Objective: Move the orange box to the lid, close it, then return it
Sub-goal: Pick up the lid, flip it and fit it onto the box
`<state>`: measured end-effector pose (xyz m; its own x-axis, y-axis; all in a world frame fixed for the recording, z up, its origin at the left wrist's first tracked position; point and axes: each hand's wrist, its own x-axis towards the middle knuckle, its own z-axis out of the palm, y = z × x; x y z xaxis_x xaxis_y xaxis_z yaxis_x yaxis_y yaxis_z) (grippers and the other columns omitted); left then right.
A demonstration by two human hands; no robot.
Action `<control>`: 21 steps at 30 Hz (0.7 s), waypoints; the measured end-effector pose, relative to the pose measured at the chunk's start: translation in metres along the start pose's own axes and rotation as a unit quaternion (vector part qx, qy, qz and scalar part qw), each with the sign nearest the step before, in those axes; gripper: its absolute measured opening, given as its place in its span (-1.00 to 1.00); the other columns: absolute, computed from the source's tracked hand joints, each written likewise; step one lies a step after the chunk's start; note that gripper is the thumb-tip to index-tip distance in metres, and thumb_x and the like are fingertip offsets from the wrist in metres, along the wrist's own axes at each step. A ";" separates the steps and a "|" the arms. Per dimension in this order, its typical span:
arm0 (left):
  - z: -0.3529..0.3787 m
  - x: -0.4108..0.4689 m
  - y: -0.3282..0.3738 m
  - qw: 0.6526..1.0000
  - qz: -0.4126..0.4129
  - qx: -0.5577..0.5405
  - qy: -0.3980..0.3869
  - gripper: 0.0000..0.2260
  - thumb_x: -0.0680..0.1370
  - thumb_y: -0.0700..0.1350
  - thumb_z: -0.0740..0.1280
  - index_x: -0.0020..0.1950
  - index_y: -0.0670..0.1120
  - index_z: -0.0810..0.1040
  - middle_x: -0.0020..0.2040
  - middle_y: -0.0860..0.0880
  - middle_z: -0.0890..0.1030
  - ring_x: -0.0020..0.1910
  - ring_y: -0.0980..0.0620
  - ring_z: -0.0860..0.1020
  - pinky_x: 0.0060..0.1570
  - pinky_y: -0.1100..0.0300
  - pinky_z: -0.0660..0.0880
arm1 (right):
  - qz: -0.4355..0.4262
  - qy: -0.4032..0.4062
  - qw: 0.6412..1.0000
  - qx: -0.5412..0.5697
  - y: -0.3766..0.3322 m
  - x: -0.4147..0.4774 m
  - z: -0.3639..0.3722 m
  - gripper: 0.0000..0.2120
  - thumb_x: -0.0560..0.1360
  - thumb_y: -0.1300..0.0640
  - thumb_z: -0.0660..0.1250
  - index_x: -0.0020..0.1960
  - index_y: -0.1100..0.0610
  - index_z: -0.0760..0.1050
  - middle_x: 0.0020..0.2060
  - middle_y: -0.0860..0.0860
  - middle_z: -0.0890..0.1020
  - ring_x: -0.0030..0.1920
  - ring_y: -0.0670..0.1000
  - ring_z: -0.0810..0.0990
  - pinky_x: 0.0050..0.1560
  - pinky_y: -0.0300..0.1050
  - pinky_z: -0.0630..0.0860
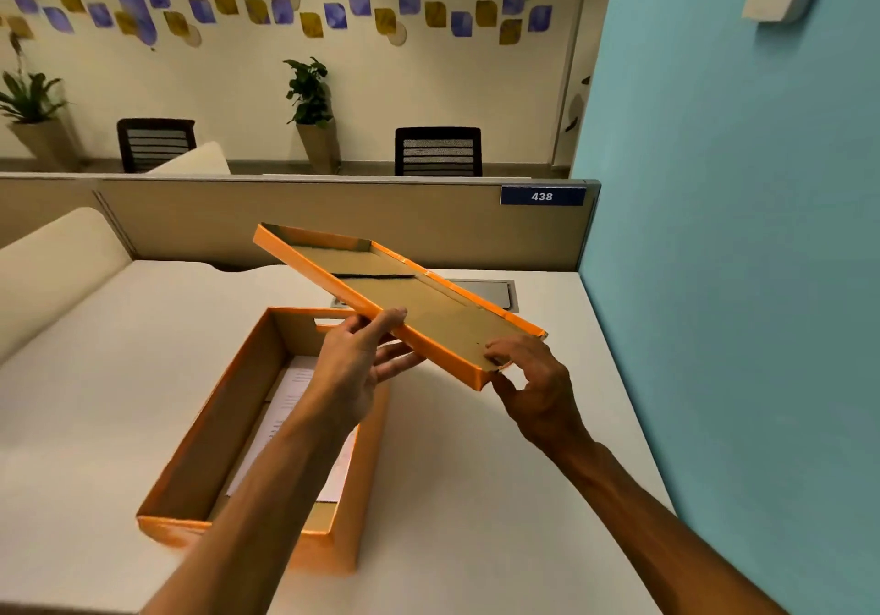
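Observation:
An open orange box (pixel 209 429) with a brown inside lies on the white desk, left of centre, with white printed papers (pixel 290 405) in its bottom. The orange lid (pixel 405 300) is held in the air above the box's far right corner, tilted, its brown inside facing up. My left hand (pixel 357 367) grips the lid's long near edge, thumb on top and fingers underneath. My right hand (pixel 528 376) pinches the lid's near right corner. My left forearm crosses over the box and hides part of its right wall.
The white desk (pixel 476 471) is bounded by a beige partition (pixel 333 214) at the back with a blue "438" label (pixel 542 196), and a teal wall (pixel 738 281) on the right. A grey cable hatch (pixel 495 293) sits behind the lid. A cream chair back (pixel 52 271) stands at left.

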<state>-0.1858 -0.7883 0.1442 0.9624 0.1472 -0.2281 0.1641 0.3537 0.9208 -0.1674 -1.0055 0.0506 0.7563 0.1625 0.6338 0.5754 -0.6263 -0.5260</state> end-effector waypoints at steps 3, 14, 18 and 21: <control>-0.010 -0.003 0.020 1.000 0.018 0.000 0.001 -0.78 0.51 -0.12 0.43 0.09 -0.15 0.51 0.04 -0.21 0.63 -0.05 -0.20 0.70 -0.19 0.01 0.67 | 0.021 0.034 0.999 0.031 -0.026 0.007 0.008 -0.65 0.48 -0.04 0.39 0.11 0.21 0.59 0.08 0.15 0.68 0.11 0.15 0.64 0.14 0.11 0.59; -0.064 -0.004 0.056 0.996 0.030 0.033 -0.080 -0.42 0.39 0.08 0.48 0.34 -0.14 0.48 0.21 -0.14 0.64 0.17 -0.13 0.63 0.16 -0.05 0.58 | 0.256 0.198 0.906 0.273 -0.137 0.031 0.028 -0.64 0.43 0.06 0.50 0.20 0.07 0.57 0.07 -0.02 0.69 0.05 0.01 0.67 0.07 0.00 0.58; -0.102 -0.004 0.024 0.991 -0.053 0.045 -0.112 -0.29 0.36 0.11 0.49 0.42 -0.14 0.38 0.30 -0.11 0.57 0.24 -0.09 0.55 0.17 -0.03 0.51 | 0.294 0.220 0.832 0.415 -0.162 0.026 0.036 -0.65 0.42 0.17 0.50 0.17 -0.02 0.56 0.11 -0.04 0.70 0.11 0.10 0.67 0.15 0.19 0.56; -0.126 -0.005 0.008 0.986 -0.102 0.017 -0.134 -0.18 0.38 0.07 0.48 0.53 -0.13 0.21 0.44 -0.13 0.43 0.38 -0.19 0.44 0.32 -0.18 0.41 | 0.320 0.222 0.773 0.500 -0.177 0.022 0.044 -0.59 0.44 0.27 0.46 0.23 -0.01 0.53 0.11 -0.05 0.70 0.08 0.08 0.69 0.07 0.12 0.59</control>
<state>-0.2164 -0.6695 0.1123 0.9302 -0.1744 -0.3229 0.3636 0.3185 0.8754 -0.2389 -0.8579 0.1329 0.9322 -0.3536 0.0769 0.2480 0.4695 -0.8474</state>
